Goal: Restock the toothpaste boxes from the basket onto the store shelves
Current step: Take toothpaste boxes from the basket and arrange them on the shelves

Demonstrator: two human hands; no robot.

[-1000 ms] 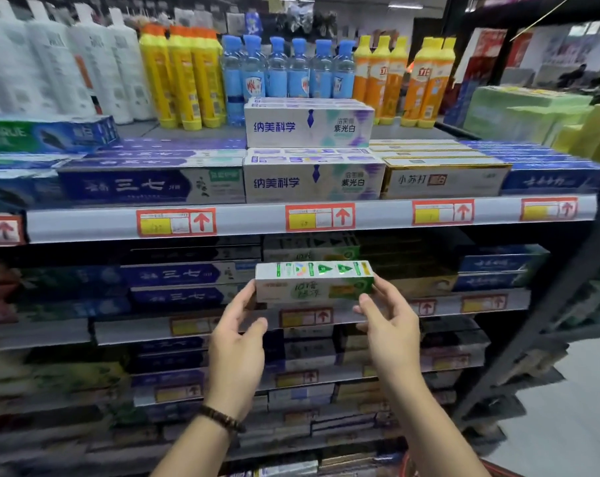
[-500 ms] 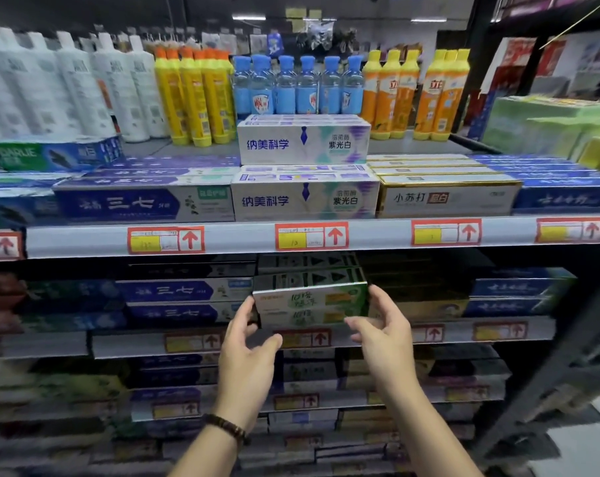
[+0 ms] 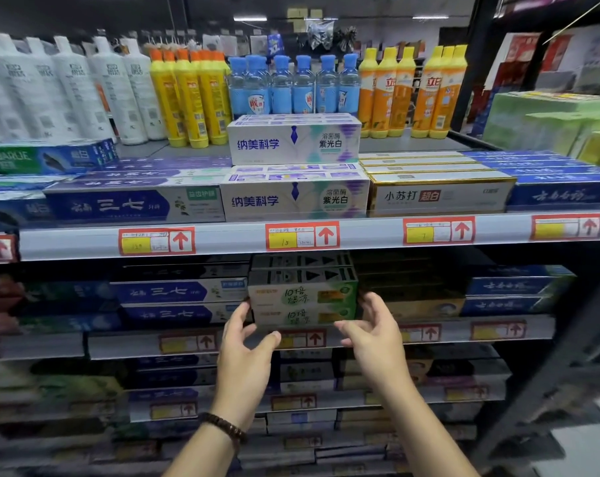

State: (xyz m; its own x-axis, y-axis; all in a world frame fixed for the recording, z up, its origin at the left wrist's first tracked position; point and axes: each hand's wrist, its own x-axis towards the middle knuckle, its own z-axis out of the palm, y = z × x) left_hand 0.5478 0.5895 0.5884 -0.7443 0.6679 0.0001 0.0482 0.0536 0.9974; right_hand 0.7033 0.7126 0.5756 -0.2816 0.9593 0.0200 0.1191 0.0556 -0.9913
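Here left hand [image 3: 246, 352] and right hand [image 3: 377, 339], fingers spread, flank shelved toothpaste boxes [image 3: 302, 304].

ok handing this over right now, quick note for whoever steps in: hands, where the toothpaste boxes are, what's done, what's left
Left hand: open, fingers by the left end of the green toothpaste boxes, gripping nothing.
Right hand: open, by their right end, gripping nothing.
Boxes: two green ones stacked at the front of the second shelf, with more behind them.
Done: the top box sits on the stack.
Left: the basket is out of view, so check it for remaining boxes and shelve them.
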